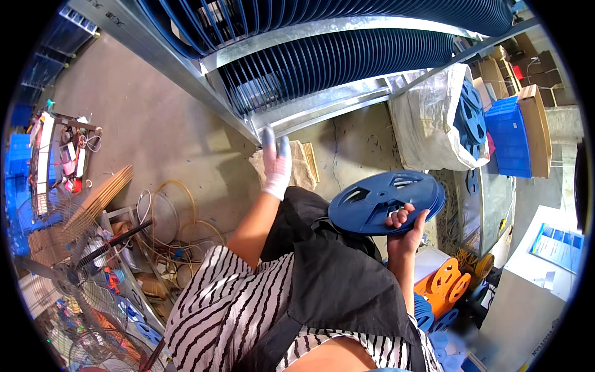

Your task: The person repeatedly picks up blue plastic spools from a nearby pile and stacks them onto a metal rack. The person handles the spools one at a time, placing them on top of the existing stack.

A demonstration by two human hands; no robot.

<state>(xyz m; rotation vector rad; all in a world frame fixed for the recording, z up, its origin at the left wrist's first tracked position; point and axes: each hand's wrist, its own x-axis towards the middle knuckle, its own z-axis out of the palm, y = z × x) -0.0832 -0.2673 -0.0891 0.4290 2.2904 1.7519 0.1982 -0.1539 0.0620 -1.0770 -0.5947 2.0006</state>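
Note:
My right hand [406,229] grips the near rim of a few stacked blue plastic reels [383,196], held tilted in front of my right side. Its fingers come through a cut-out in the top reel, with the thumb at the rim. My left hand [277,167], in a white glove with greyish-blue fingertips, is raised and holds nothing. Two of its fingers stretch apart toward the lower corner of a metal rack [238,121]. Long rows of blue reels [347,59] stand on edge in that rack, beyond both hands.
A white woven sack [427,118] of blue reels stands right of the rack, beside a blue crate [511,136]. Orange reels [443,279] and a white box [527,291] are at lower right. A fan [74,279], cardboard and coiled tubing crowd the lower left.

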